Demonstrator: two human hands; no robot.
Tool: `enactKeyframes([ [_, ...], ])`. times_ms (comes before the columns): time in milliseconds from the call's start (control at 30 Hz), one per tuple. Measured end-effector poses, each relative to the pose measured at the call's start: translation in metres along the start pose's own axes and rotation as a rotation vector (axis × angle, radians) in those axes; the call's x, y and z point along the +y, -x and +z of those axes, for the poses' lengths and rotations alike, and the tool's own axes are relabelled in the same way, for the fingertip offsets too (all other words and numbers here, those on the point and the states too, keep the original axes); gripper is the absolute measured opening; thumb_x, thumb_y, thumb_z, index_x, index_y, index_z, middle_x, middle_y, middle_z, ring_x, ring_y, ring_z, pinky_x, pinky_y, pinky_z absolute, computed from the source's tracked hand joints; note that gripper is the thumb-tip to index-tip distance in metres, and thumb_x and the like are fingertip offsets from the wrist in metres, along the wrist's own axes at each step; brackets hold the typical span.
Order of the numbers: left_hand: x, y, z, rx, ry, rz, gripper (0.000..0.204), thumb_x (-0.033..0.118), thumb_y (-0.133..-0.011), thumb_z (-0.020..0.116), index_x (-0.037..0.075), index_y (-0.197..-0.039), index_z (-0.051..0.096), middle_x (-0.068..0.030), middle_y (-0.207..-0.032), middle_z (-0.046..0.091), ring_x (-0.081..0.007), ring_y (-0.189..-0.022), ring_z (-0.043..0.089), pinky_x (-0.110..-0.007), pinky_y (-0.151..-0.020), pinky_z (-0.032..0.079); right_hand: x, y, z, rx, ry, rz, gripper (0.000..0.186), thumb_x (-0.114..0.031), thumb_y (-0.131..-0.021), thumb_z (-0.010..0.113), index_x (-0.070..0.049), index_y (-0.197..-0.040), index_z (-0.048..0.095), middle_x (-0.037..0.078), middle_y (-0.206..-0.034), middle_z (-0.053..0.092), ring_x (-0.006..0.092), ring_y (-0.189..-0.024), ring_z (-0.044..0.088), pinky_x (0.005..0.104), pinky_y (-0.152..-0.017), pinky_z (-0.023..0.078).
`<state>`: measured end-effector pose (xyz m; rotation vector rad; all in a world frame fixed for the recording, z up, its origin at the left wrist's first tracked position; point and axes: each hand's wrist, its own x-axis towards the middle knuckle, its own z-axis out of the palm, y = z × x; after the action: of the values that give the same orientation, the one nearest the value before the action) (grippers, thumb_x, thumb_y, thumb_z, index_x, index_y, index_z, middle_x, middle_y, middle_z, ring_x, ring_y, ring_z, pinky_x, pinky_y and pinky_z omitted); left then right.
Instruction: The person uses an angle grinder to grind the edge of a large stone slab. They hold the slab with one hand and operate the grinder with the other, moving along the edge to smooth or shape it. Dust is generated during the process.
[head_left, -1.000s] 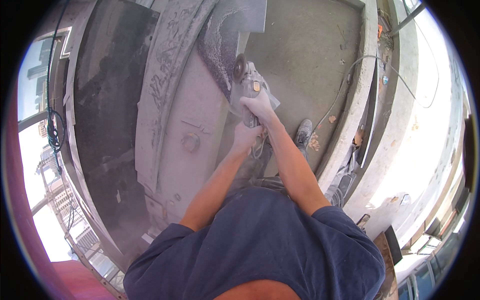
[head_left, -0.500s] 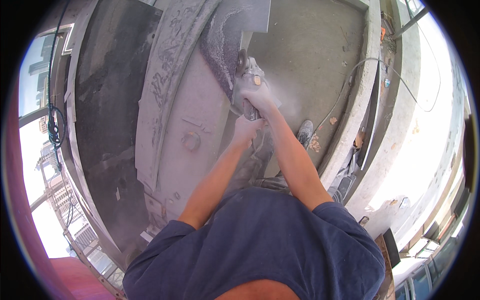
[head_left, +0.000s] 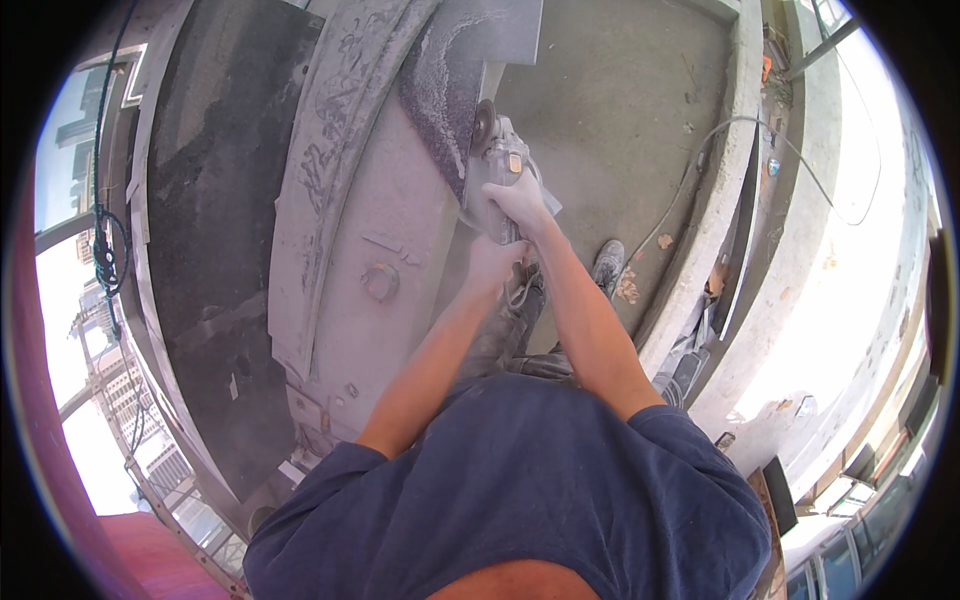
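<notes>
Both my hands are closed on a dust-coated angle grinder (head_left: pixel 507 172). My right hand (head_left: pixel 520 202) wraps around its body, while my left hand (head_left: pixel 494 262) grips its rear end, closer to me. At the far end, the round disc (head_left: pixel 485 124) stands on edge beside the right edge of a dark stone slab (head_left: pixel 432 105). Whether the disc touches the slab I cannot tell. Pale powder lies in a curved band over the slab, and my hands are whitened with dust. The slab rests on a grey, dusty ledge (head_left: pixel 370 225).
My shoe (head_left: pixel 607 265) stands on the concrete floor (head_left: pixel 620 120), near dry leaves (head_left: pixel 628 290). A grey cable (head_left: pixel 690 175) runs over the low concrete curb (head_left: pixel 690 265) at right. Left of the ledge lies a long dark panel (head_left: pixel 215 250); a dark rope (head_left: pixel 106 255) hangs beyond it.
The grinder and both hands have shifted slightly, the disc showing a little more of its face. The dust cloud around the grinder has thinned.
</notes>
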<state>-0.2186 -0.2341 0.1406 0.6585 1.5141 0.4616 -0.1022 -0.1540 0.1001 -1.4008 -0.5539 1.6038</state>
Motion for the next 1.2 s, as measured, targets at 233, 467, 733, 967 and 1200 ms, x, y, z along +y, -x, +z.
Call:
enactKeyframes([
  [233,0.004,-0.01,-0.001,0.013,0.035,-0.006,0.028,0.006,-0.082,0.088,0.005,-0.108,0.077,-0.0028,-0.084,0.074,-0.0087,-0.06,0.06,-0.028,-0.05,0.039,0.003,-0.011,0.001,-0.05,-0.053,0.062,0.07,-0.007,-0.08,0.085,0.0,-0.145,0.061,0.014,-0.121,0.074,0.0235,-0.1,0.079,0.0388,-0.083,0.065],
  [467,-0.004,0.03,0.005,-0.018,0.044,-0.013,0.027,0.008,-0.085,0.089,0.004,-0.109,0.076,-0.0063,-0.084,0.074,-0.0095,-0.056,0.057,-0.028,-0.048,0.033,0.015,0.022,-0.005,0.019,0.043,0.057,0.072,-0.014,-0.081,0.089,0.004,-0.144,0.061,0.017,-0.127,0.075,0.0278,-0.113,0.077,0.0418,-0.097,0.064],
  [733,-0.008,0.021,0.0,-0.002,0.008,0.003,0.019,0.011,-0.086,0.086,0.005,-0.102,0.078,-0.0052,-0.08,0.074,-0.0091,-0.057,0.057,-0.028,-0.049,0.034,0.022,0.01,-0.001,0.012,0.023,0.057,0.083,-0.016,-0.08,0.089,0.004,-0.153,0.056,0.018,-0.132,0.074,0.0297,-0.122,0.075,0.0428,-0.105,0.062],
  [967,0.001,-0.008,-0.004,0.021,0.0,0.018,0.027,0.011,-0.084,0.087,0.005,-0.108,0.077,-0.0036,-0.083,0.074,-0.0087,-0.057,0.055,-0.028,-0.05,0.034,0.016,-0.01,0.005,0.023,0.007,-0.085,0.051,-0.007,-0.083,0.082,0.001,-0.131,0.07,0.01,-0.117,0.077,0.0188,-0.098,0.077,0.0375,-0.083,0.064],
  [1200,-0.001,0.017,0.0,0.034,0.008,-0.008,0.027,0.009,-0.085,0.089,0.005,-0.109,0.078,-0.003,-0.087,0.075,-0.0087,-0.059,0.058,-0.028,-0.051,0.039,0.02,0.007,0.001,0.025,0.022,-0.076,0.064,-0.009,-0.084,0.083,0.002,-0.145,0.065,0.012,-0.12,0.077,0.0214,-0.1,0.078,0.0385,-0.087,0.065],
])
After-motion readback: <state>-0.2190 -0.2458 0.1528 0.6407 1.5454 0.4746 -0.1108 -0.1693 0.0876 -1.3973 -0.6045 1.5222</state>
